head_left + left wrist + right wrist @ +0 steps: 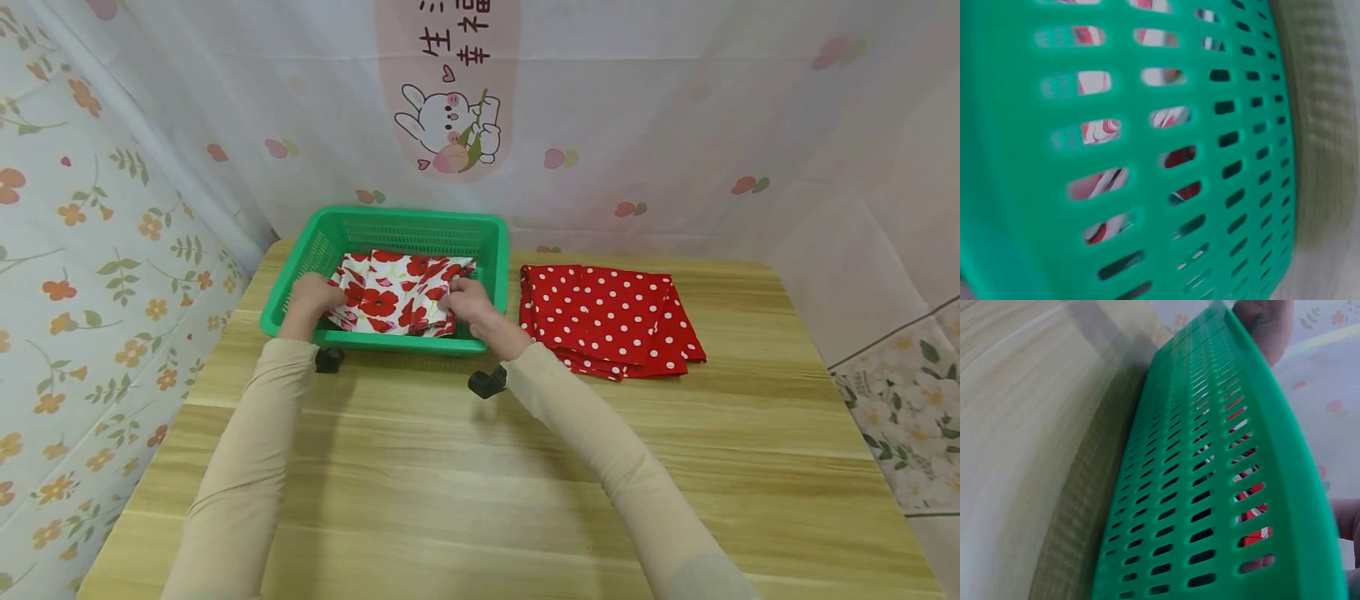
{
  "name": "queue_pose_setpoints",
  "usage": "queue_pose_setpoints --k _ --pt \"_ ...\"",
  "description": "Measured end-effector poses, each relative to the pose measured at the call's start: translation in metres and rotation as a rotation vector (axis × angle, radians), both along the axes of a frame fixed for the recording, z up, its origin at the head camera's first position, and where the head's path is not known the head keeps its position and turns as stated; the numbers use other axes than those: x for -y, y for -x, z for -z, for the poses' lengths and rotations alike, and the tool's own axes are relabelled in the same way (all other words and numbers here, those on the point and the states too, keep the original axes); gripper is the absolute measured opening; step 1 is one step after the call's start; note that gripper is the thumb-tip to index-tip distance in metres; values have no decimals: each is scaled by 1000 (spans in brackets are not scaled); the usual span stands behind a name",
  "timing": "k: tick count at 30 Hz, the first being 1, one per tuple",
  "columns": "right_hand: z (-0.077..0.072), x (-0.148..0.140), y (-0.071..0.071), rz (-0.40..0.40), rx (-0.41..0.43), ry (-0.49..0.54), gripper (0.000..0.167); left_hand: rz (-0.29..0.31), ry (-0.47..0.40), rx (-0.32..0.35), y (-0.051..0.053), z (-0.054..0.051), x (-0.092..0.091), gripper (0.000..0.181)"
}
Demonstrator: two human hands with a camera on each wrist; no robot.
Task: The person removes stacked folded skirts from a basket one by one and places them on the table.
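A folded white cloth with red flowers [390, 293] lies inside a green plastic basket [408, 342]. At the cloth's left end, my left hand [313, 300] reaches over the basket's front rim and grips the fabric, its fingertips partly hidden. My right hand [474, 307] pinches the right part of the same cloth between thumb and fingers. The left wrist view is filled by the perforated basket wall [1147, 140], with bits of the cloth showing through its slots. Along the basket wall [1210, 487] in the right wrist view, the left hand [1267, 328] shows above the far rim.
To the right of the basket, a folded red cloth with white dots [603, 317] lies on the wooden table [420, 492]. Patterned white curtains [637, 125] hang behind the table and at its sides. Dark wrist camera parts [487, 382] sit just before the basket's front wall.
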State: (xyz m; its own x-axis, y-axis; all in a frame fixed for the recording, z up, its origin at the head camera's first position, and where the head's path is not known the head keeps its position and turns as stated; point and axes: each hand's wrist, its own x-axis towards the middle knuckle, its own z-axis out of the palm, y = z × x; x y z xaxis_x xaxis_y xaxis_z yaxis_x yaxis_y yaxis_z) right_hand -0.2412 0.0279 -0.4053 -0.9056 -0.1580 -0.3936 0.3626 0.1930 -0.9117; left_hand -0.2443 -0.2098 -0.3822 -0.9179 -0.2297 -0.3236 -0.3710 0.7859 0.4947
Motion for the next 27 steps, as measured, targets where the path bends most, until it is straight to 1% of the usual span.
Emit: queue_pose_setpoints --k 3,6,10,13,16,19,22,27 --pt "-2 -1 2 11 -4 34 41 -27 -86 -22 0 -3 0 47" --pt "-6 -3 3 9 -8 68 41 -44 -184 -30 1 -4 3 52" --pt "-11 -7 3 7 -10 99 38 -70 -332 -41 3 0 8 50" --pt "-12 -10 5 15 -4 133 37 -63 -415 -54 2 0 10 46" --pt "-14 -13 6 17 11 169 42 -43 -471 -70 1 -2 10 47" --pt "-17 -17 6 20 17 193 45 -43 -519 -84 -1 -5 9 48" --pt "-21 -21 5 16 12 211 39 -55 -531 -91 -2 -9 7 49" --pt "-29 -28 4 0 13 249 35 -72 -540 -99 -7 -17 2 50"
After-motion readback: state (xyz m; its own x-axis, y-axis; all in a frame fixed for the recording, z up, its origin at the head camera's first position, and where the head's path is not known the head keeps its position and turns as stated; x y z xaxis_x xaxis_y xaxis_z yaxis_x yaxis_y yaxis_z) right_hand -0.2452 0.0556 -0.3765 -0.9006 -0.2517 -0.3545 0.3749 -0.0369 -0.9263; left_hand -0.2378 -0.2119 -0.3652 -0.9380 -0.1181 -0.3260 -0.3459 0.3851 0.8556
